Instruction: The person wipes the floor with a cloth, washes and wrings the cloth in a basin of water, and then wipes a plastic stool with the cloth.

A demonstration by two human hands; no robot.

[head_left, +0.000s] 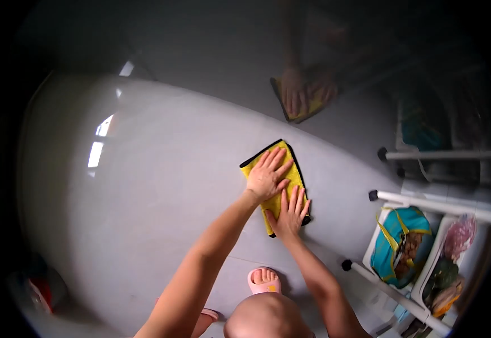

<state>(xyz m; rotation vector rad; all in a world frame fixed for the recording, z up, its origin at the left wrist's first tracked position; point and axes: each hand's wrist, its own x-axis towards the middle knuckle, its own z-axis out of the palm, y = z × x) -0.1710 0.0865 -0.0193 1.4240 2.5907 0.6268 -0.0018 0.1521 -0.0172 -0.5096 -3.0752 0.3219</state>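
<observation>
A yellow cleaning cloth (258, 169) with black edging lies folded flat on the pale, glossy floor (166, 169). My left hand (267, 179) presses on its upper part, palm down with the fingers stretched out. Just below and to the right, my right hand (289, 215) rests flat on the lower part, fingers spread and pointing up. The thumb of the left hand comes close to the right fingertips. Neither hand grips the cloth; their palms cover its middle.
A dark glossy panel (211, 62) beyond the floor mirrors hands and cloth. At right stands a white-legged rack (443, 205) holding a teal bag (389, 248) and a bin with a pink plastic bag (461, 239). A pink slipper (265, 284) is below; a red-and-white object (41, 294) lies far left.
</observation>
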